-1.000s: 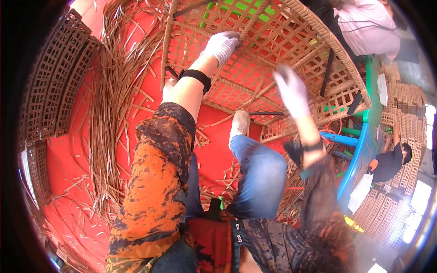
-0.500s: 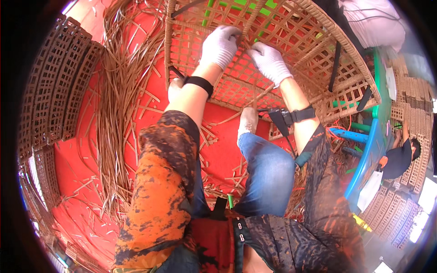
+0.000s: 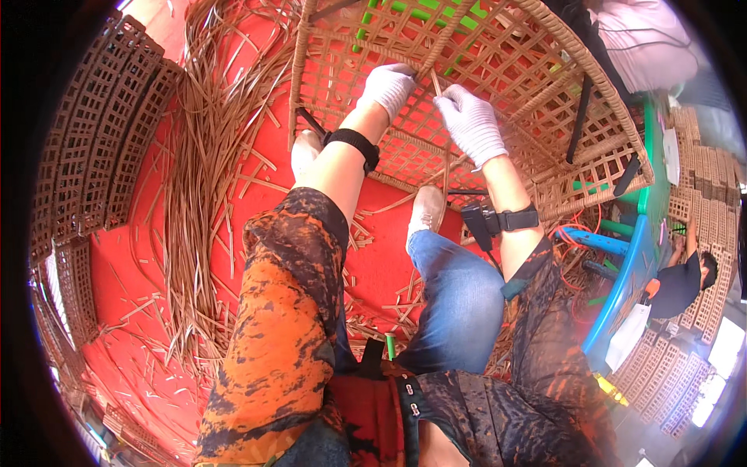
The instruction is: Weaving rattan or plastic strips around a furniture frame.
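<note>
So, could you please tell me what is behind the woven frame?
Through gaps in the woven frame, the red floor and bright green bars show. Whatever sits behind its strands, the left hand and the right hand is covered.

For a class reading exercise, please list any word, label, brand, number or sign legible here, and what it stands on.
No text is readable.
Left hand and right hand, in pale gloves: no lettering visible.
Woven frame: none visible.
White panel beside the co-worker: too small and blurred to tell.
</note>
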### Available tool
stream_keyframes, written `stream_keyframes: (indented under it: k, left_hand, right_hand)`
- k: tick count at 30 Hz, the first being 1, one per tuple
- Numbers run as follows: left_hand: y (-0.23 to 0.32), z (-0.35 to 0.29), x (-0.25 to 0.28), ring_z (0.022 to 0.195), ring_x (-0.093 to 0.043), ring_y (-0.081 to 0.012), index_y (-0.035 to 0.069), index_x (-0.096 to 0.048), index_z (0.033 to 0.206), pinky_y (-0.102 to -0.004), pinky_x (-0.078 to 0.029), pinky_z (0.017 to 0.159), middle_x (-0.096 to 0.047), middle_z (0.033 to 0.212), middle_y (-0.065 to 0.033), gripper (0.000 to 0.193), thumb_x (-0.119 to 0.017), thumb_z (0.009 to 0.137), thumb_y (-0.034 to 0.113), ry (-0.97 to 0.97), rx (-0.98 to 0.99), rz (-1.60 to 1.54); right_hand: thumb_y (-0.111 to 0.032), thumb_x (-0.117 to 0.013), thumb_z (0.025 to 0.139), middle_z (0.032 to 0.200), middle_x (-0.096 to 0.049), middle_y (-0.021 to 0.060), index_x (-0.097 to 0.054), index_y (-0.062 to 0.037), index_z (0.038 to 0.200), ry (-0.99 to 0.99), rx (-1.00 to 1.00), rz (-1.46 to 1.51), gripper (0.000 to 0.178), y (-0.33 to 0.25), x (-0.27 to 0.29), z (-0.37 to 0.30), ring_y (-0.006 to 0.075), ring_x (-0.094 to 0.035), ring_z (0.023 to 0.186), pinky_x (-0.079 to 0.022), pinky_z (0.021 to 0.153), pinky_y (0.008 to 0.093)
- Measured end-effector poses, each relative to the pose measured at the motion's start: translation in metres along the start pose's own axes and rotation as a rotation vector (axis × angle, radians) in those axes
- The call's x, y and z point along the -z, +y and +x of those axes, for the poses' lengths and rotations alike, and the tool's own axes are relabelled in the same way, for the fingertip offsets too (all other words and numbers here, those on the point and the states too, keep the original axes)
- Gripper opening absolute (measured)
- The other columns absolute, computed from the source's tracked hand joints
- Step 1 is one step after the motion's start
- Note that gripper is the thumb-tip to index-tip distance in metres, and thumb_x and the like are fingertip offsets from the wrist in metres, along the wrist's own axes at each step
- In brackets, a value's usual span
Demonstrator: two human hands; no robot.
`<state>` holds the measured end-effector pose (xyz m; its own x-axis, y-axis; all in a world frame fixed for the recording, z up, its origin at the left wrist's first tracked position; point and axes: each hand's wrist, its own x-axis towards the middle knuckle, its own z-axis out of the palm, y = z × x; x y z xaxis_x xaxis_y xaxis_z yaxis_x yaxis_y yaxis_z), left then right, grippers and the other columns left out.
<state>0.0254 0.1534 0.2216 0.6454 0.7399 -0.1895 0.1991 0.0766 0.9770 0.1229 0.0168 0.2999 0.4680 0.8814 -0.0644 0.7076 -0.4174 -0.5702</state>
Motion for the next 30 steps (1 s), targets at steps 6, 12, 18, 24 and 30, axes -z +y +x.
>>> stream_keyframes:
  k: [6,12,18,24,30]
  left_hand:
    - [0.021,-0.014,0.006,0.084,-0.059,-0.0151,-0.002,-0.068,0.100,-0.0289,-0.045,0.080,-0.067,0.090,-0.0067,0.032,-0.072,0.072,0.014,-0.113,0.143,-0.213]
    - [0.014,-0.015,0.012,0.081,-0.066,-0.0155,0.010,-0.067,0.114,-0.0316,-0.052,0.078,-0.070,0.089,-0.0117,0.036,-0.066,0.078,0.017,0.018,-0.055,0.268]
    - [0.017,-0.007,0.001,0.075,-0.064,-0.0149,0.006,-0.067,0.112,-0.0281,-0.051,0.069,-0.069,0.085,-0.0107,0.029,-0.061,0.085,0.011,0.016,0.065,0.103]
    - [0.002,0.008,0.006,0.072,-0.059,-0.0129,0.002,-0.064,0.116,-0.0284,-0.049,0.067,-0.067,0.084,-0.0090,0.028,-0.058,0.089,0.011,-0.005,0.040,0.028]
    - [-0.009,0.025,-0.001,0.077,-0.059,-0.0103,-0.003,-0.062,0.117,-0.0251,-0.048,0.070,-0.067,0.090,-0.0052,0.032,-0.062,0.090,0.015,-0.045,-0.014,0.105]
  right_hand:
    - [-0.024,-0.050,0.090,0.070,-0.065,0.0189,-0.056,-0.0057,0.100,-0.051,0.095,-0.591,0.022,-0.033,-0.044,-0.003,0.0362,-0.067,0.070,-0.053,0.063,0.0476]
    - [-0.023,-0.050,0.089,0.073,-0.068,0.0171,-0.067,-0.0073,0.086,-0.333,0.118,-0.537,0.023,-0.056,-0.068,-0.009,0.0323,-0.069,0.072,-0.054,0.064,0.0468]
    - [-0.025,-0.050,0.090,0.075,-0.068,0.0179,-0.068,-0.0072,0.083,-0.338,0.119,-0.486,0.027,-0.041,-0.073,-0.007,0.0329,-0.069,0.072,-0.054,0.066,0.0461]
    - [-0.027,-0.050,0.091,0.068,-0.065,0.0167,-0.058,-0.0051,0.101,-0.293,0.188,-0.358,0.026,-0.039,-0.077,-0.014,0.0351,-0.067,0.070,-0.053,0.063,0.0479]
    - [-0.026,-0.060,0.087,0.072,-0.065,0.0159,-0.056,-0.0084,0.097,-0.086,0.419,-0.182,0.020,-0.011,-0.076,-0.025,0.0347,-0.065,0.065,-0.052,0.056,0.0448]
